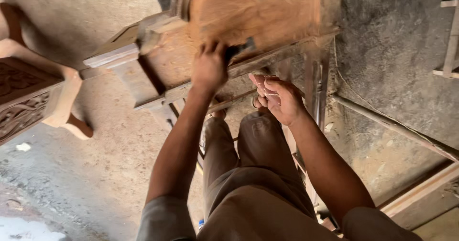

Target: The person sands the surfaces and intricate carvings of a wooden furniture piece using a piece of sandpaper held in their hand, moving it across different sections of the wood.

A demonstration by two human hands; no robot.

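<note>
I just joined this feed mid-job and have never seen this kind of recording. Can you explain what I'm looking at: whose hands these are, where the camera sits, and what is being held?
There is no machine here. The one picture comes from a camera worn on a person's head, looking down past their knees to a dusty floor. Both bare hands are that person's own. The left hand presses a dark object, too blurred to identify, against an unfinished wooden furniture piece lying on its side. The right hand hovers just off the wood, fingers curled; I cannot tell if it holds anything. A carved wooden piece stands at the left, and loose wooden slats lie at the right.
</note>
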